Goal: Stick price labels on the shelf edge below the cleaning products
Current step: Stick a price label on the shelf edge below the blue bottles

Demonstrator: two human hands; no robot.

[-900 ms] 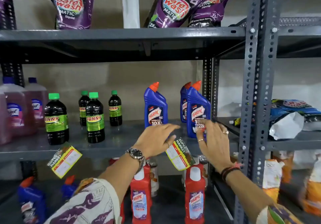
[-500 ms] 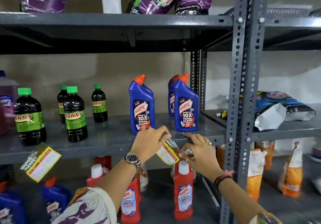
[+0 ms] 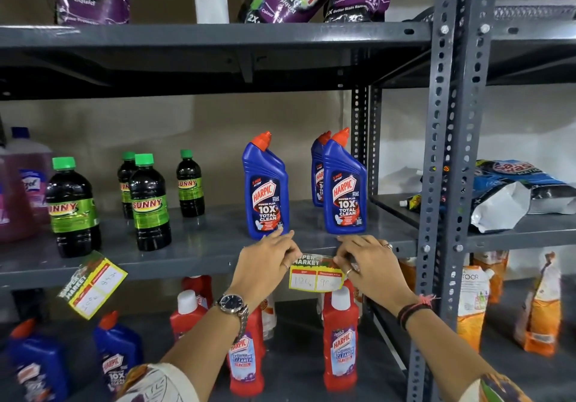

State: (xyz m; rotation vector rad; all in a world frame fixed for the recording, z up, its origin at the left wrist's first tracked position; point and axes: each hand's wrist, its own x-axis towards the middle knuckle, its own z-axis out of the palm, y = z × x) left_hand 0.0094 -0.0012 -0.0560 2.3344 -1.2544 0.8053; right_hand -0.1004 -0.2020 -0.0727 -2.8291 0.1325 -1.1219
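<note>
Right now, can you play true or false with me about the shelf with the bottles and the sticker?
1. Both hands, left hand and right hand, are on the price label. True.
2. The blue Harpic bottles have green caps. False: their caps are orange-red.
3. Another label hangs crooked under the Sunny bottles. True.
4. The red bottles stand on the top shelf. False: they stand on the shelf below the label.

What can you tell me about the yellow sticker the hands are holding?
The price label is a small paper card with a yellow border, two white boxes with handwritten numbers, and "SUPER MARKET" on top. It sits nearly level against the shelf edge below the blue Harpic bottles. The left hand and right hand press its upper corners.
</note>
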